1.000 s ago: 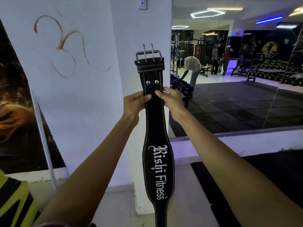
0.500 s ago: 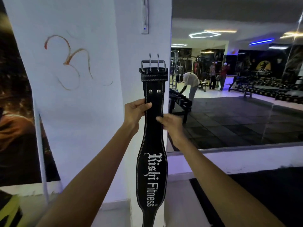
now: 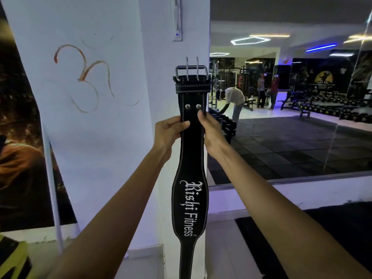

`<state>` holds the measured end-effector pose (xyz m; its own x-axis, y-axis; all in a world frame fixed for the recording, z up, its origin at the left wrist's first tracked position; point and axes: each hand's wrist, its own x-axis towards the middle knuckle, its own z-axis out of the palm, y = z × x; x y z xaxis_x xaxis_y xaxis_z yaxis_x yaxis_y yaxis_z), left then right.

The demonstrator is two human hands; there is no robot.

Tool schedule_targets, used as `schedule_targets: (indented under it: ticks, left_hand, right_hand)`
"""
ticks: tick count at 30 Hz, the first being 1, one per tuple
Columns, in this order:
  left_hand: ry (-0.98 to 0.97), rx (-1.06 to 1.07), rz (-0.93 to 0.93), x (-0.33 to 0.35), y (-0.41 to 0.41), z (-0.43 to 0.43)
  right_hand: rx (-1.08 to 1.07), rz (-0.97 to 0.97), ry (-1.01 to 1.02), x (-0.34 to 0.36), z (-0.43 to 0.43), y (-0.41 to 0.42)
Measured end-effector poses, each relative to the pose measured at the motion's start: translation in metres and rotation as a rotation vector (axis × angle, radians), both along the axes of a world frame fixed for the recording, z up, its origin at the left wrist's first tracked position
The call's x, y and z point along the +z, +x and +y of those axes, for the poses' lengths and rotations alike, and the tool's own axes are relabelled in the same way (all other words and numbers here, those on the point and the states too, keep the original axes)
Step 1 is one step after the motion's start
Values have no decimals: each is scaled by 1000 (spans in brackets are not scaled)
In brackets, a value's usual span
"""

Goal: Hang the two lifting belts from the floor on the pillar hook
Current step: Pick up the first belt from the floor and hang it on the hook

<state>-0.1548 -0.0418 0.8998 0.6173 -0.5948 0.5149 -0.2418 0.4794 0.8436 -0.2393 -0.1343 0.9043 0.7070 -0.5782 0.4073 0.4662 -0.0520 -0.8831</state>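
Note:
A black leather lifting belt [image 3: 191, 158] with white lettering hangs upright in front of the white pillar [image 3: 161, 77], its steel two-prong buckle [image 3: 191, 71] at the top. My left hand [image 3: 171, 130] pinches the belt's left edge just below the two rivets. My right hand [image 3: 208, 127] grips the right edge at the same height. A narrow white fixture [image 3: 177, 19] with a small blue light is mounted on the pillar above the buckle. I cannot make out a hook. No second belt is in view.
A large wall mirror [image 3: 291, 117] to the right reflects the gym, dumbbell racks and several people. A dark poster [image 3: 18, 137] covers the wall at left. A black floor mat [image 3: 322, 238] lies at lower right, and something yellow and black [image 3: 14, 258] sits at the bottom left corner.
The belt has stayed upright before the pillar. My right hand slipped lower half a second ago and has come back up level with my left. The view has tilted upward.

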Motion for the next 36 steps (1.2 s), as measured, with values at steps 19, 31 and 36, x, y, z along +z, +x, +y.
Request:
schedule_targets:
  ticks: [19,31,36]
  left_hand:
    - [587,-37,-19,-166,-1,43]
    - [98,105,47,-11,-6,12]
    - [12,141,87,-8,0,12]
  right_hand:
    - [-26,-19,143,-25,-16,8]
    - [-15,31,-88,-42,-12,-1]
    - [-56,311,-264,-113,-10,-19]
